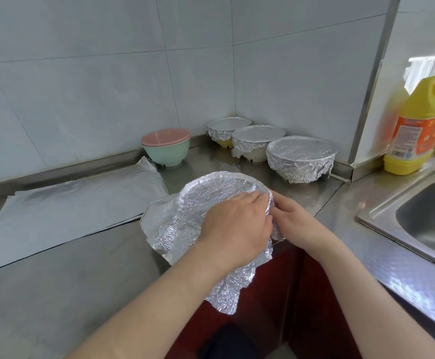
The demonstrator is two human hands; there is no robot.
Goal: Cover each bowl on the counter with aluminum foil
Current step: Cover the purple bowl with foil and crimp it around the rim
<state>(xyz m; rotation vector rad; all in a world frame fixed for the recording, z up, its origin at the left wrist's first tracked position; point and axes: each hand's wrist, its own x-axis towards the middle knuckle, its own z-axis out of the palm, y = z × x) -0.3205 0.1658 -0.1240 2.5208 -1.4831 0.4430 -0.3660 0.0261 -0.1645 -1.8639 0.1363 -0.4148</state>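
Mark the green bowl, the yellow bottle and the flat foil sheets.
green bowl (165, 153): head view, on its outer side wall.
yellow bottle (418, 110): head view, on its yellow shoulder.
flat foil sheets (69, 211): head view, on the middle of the top sheet.

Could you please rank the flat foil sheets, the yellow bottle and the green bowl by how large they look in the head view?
1. flat foil sheets, clearly largest.
2. yellow bottle.
3. green bowl, smallest; it sits farther back, so true sizes are unsure.
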